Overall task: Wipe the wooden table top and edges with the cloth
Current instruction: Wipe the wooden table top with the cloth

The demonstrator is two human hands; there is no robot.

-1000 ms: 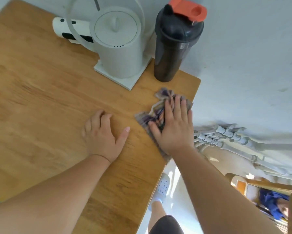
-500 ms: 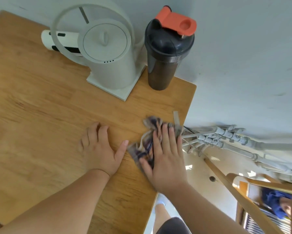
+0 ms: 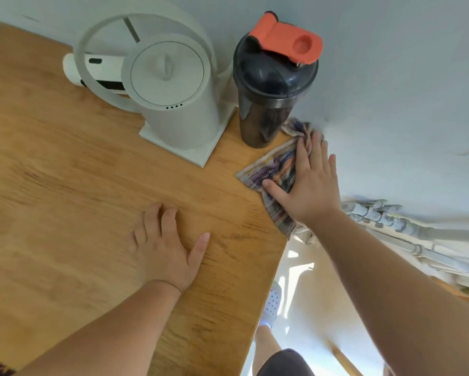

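- At the table's (image 3: 65, 213) far right corner, the right hand (image 3: 306, 185) lies flat, fingers spread, pressing the cloth (image 3: 271, 166) onto the wood; the cloth hangs slightly over the right edge, probably to catch that edge too.
- Nearer the middle, the left hand (image 3: 165, 251) rests palm down, fingers loosely open, holding nothing, likely as a brace.
- Along the far edge stand one kettle (image 3: 173, 99) and one bottle (image 3: 271, 85), the bottle just beside the cloth.
- Count: two hands, one cloth.

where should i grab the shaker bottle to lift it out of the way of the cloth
Grip the shaker bottle around its dark body just under the lid, coming from the front left. It stands upright; the wall lies behind, the kettle left, the cloth and right hand right.
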